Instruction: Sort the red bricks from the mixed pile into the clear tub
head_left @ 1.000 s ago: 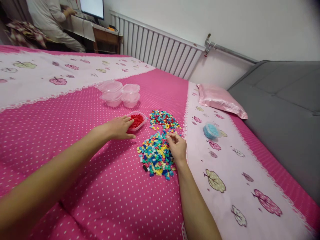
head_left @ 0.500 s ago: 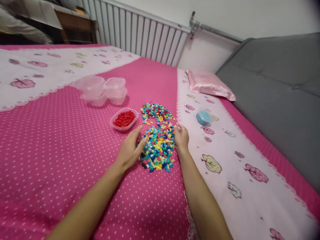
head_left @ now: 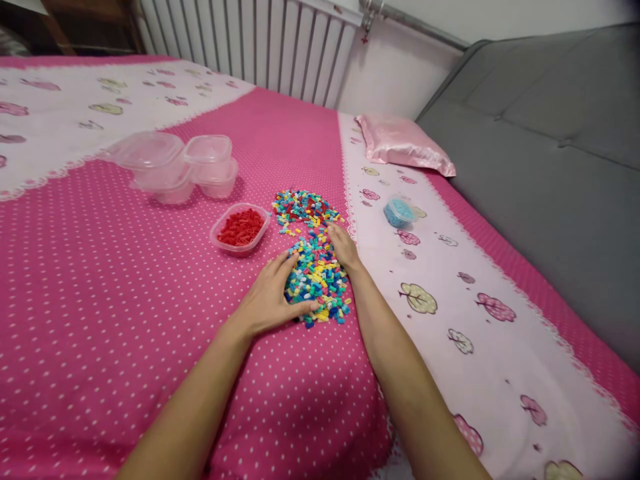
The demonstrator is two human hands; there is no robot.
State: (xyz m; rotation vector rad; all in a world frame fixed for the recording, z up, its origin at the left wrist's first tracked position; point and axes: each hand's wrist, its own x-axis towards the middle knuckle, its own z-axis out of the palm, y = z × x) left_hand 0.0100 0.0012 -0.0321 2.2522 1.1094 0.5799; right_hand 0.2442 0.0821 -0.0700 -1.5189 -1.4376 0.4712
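A heap of small multicoloured plastic pieces point(head_left: 320, 280) lies on the pink dotted bedspread. Against its left side rests my left hand point(head_left: 273, 293), fingers spread, the thumb reaching over the near part of the heap. My right hand point(head_left: 343, 247) touches the heap's upper right edge, its fingers stretched out and nothing held. Just beyond, a second, smaller pile of mixed pieces point(head_left: 303, 205) with many red ones joins the first by a thin scatter. To the left of the piles stands an open clear tub point(head_left: 215, 237) full of red pieces point(head_left: 243, 228).
Several clear lidded tubs point(head_left: 207, 150) are stacked at the back left. A small tub of light-blue pieces point(head_left: 399, 212) sits on the white printed band at right. Behind are a pink pillow point(head_left: 403, 143), a grey headboard point(head_left: 540, 133) and a white radiator point(head_left: 250, 47).
My right hand has moved from beside the heap onto its upper right edge, its fingers now straighter. My left hand has pressed closer, its thumb over the near pieces. The view has tilted down.
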